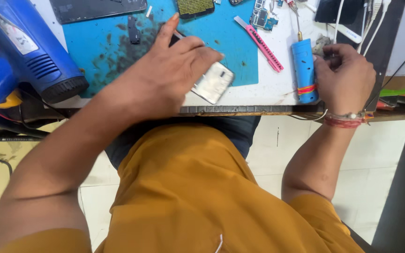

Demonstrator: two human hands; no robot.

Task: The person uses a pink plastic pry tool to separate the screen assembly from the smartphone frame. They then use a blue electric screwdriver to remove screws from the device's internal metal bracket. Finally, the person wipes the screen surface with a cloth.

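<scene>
The white table (277, 89) is holding a blue mat (230, 42) with a stained patch. The left hand (165, 70) is lying over a silver phone frame (214, 82) at the mat's near edge, fingers curled onto it; the frame is poking out to the hand's right, its long side slanting. The right hand (345, 77) is closing its fingers beside a blue tube tool (304, 70) standing lengthwise, just to its left, touching.

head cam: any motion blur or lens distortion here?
Head view: left hand smeared by motion blur over the silver phone frame; right hand by the blue cylinder tool sharper; table edge bows slightly; blue heat gun soft up close.
</scene>
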